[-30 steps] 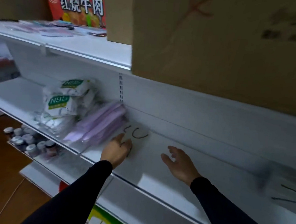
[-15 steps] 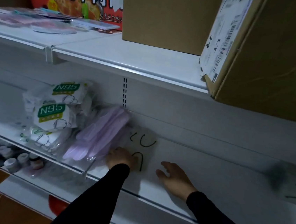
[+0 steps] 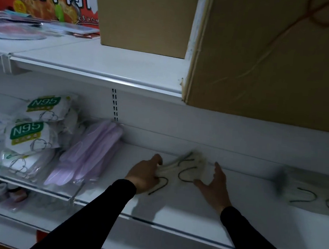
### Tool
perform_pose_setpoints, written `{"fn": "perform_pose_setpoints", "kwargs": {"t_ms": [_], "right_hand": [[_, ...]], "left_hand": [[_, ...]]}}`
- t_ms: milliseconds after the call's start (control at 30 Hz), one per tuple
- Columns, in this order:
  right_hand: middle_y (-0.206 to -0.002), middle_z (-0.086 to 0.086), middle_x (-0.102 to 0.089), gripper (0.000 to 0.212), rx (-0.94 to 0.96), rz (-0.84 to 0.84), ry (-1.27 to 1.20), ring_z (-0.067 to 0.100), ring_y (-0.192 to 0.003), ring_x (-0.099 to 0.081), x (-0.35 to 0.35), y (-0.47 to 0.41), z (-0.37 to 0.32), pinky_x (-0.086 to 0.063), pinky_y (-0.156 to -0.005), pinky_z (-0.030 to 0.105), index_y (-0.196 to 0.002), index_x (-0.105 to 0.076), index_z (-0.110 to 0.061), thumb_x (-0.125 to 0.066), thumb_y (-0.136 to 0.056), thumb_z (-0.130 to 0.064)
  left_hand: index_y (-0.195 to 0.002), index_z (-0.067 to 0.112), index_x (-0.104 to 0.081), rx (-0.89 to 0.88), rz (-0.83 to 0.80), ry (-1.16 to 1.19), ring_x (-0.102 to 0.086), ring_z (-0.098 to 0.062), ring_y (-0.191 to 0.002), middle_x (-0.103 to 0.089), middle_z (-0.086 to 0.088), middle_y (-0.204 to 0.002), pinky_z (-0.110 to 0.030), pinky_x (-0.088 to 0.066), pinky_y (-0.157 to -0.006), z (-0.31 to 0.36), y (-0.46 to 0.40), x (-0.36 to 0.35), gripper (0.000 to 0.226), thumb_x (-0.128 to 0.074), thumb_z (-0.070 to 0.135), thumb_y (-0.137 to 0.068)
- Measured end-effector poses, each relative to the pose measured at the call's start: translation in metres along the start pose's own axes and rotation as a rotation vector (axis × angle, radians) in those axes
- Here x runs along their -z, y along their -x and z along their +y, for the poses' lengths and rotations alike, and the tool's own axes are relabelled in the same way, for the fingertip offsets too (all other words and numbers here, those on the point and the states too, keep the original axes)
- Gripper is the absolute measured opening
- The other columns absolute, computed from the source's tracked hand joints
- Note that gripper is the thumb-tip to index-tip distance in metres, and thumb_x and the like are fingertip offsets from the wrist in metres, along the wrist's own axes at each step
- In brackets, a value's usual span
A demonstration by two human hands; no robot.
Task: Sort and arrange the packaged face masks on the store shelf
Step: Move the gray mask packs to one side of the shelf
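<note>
Gripping white mask pack [image 3: 183, 167]: left hand [image 3: 144, 175] closed; right hand [image 3: 212, 187] spread, empty, beside.

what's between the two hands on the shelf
A small bundle of white masks with black ear loops, in the head view. The left hand grips its left end; the right hand is open beside it.

1. Two white N95 mask packs [image 3: 37, 125] with green labels stand stacked at the left end of the middle shelf [image 3: 200, 215].
2. One bundle of lilac mask packs [image 3: 89, 153] leans just right of them; its count is unclear.
3. Two clusters of white masks with dark ear loops: one mid-shelf [image 3: 185, 169], one far right [image 3: 314, 199].
4. Two brown cardboard boxes [image 3: 144, 14] sit above the shelf.
</note>
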State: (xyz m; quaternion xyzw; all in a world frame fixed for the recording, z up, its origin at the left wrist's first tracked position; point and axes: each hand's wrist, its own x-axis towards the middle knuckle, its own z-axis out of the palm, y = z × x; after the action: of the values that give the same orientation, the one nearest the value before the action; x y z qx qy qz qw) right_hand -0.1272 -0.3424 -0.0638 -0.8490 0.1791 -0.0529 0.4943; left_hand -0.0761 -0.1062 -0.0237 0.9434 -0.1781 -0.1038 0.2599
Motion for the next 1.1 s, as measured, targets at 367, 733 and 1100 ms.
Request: {"fn": "perform_pose_setpoints", "kwargs": {"t_ms": [367,733,1100], "right_hand": [[-0.099,0.001,-0.063,0.026,-0.045,0.009,-0.417,0.015,-0.090,-0.060,0.013,0.012,0.014,-0.046,-0.069,0.012,-0.105,-0.058,-0.012,-0.068,-0.088,-0.030],[-0.091,-0.007,-0.060,0.036,-0.104,0.118,-0.386,0.002,-0.081,-0.055,0.009,0.015,0.009,-0.041,-0.073,0.025,-0.099,-0.056,-0.012,-0.070,-0.084,-0.042],[-0.097,0.000,-0.053,0.042,0.006,-0.056,-0.238,0.010,-0.070,-0.050,0.034,0.022,0.032,-0.043,-0.054,0.011,-0.120,-0.038,-0.022,-0.058,-0.090,-0.002]], "left_hand": [[-0.111,0.027,-0.051,-0.190,-0.172,-0.322,-0.058,-0.028,-0.102,-0.064,-0.006,-0.109,-0.028,-0.040,-0.073,0.033,0.009,-0.019,0.028,-0.052,0.023,-0.083],[-0.100,0.029,-0.064,0.122,0.175,0.343,-0.061,-0.014,-0.082,-0.068,0.004,-0.093,-0.018,-0.046,-0.071,0.002,0.038,-0.025,0.040,-0.080,0.022,-0.064],[-0.128,0.004,-0.052,0.202,0.196,0.463,-0.054,-0.025,-0.119,-0.058,-0.009,-0.129,-0.028,-0.042,-0.099,0.014,0.019,-0.069,0.045,-0.061,0.004,-0.085]]}}
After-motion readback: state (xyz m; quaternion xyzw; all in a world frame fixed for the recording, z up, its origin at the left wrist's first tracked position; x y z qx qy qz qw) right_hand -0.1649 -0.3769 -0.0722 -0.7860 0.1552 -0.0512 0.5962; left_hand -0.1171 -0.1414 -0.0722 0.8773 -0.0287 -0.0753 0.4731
